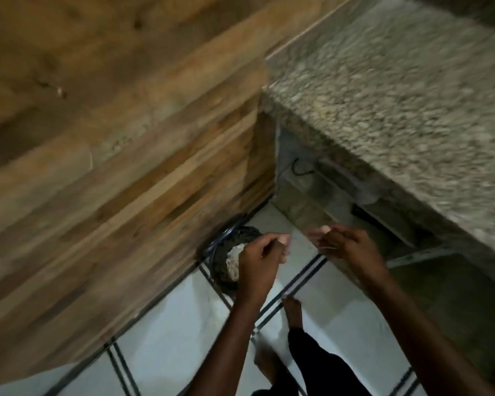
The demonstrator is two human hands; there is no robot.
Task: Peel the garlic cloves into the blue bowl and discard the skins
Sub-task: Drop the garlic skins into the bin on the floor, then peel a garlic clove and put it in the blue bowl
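Note:
The view looks down at the floor and is blurred by motion. A dark round bin stands on the floor against the wood-pattern wall, with a pale heap of scraps inside. My left hand hovers just right of the bin's rim, fingers curled and thumb against the forefinger; whether it pinches any skin is too blurred to tell. My right hand is a little further right over the tiles, fingers loosely curled and holding nothing I can see. The blue bowl and the garlic cloves are out of view.
A speckled granite counter juts out at the upper right, with a dark open space beneath it. The wood-pattern wall fills the left. White floor tiles with dark lines lie below, and my bare foot and dark trouser leg show.

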